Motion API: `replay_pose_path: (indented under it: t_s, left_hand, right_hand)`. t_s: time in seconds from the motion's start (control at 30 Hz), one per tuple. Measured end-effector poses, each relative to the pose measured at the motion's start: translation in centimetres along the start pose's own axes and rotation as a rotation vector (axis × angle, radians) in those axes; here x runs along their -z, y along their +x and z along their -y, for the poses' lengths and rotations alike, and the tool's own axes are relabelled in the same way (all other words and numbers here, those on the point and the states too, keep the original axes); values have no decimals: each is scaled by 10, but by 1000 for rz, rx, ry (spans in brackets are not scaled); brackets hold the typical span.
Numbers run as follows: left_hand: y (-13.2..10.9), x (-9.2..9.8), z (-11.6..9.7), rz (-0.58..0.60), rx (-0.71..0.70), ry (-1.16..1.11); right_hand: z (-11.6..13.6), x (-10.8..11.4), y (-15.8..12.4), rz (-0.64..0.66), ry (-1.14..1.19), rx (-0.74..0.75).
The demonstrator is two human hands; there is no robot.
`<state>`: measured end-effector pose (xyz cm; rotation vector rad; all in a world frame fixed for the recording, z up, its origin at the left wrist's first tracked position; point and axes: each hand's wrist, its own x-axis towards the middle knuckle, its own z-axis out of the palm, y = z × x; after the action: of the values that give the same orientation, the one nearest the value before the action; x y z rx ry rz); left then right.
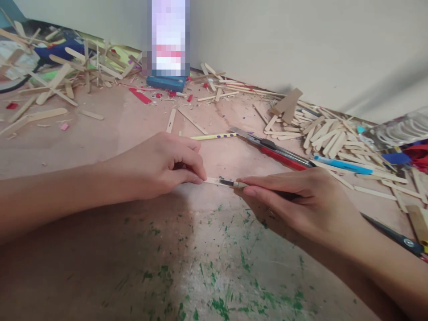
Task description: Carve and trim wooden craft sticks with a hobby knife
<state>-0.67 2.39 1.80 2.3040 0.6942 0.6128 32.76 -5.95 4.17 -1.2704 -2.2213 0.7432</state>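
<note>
My left hand (174,165) pinches the end of a narrow pale wooden stick (210,180) just above the table, between thumb and forefinger. From the other side, my right hand (301,200) grips a slim tool (229,183) with a flat dark tip and a silver collar. That tip lies over the stick, pointing left; its handle is mostly hidden by my fingers. Small dark crumbs show around the tip. Behind my right hand lies a red and black utility knife (281,152) with its blade out. A yellow strip with purple dots (214,136) reaches toward the blade.
Loose craft sticks (326,133) are heaped at the right, beside a blue pen (344,165). Black-handled scissors (397,236) lie by my right forearm. More sticks and scraps (56,84) clutter the back left. A pixelated upright panel (169,40) stands on a blue base (166,83).
</note>
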Motion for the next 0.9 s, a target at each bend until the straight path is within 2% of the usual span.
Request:
replay_pose_path:
  t_s: [0.13,0.5,0.9]
  left_hand:
    - [0,0,0,5,-3,4]
    - [1,-2,1,4,-13,9]
    - [-4,0,3,1,-45,44]
  right_hand:
    - [-3,-1,0,-35,-93,97]
    - [-6,0,-2,-41,-139,133]
    - [6,-9,-2,-42,-218,110]
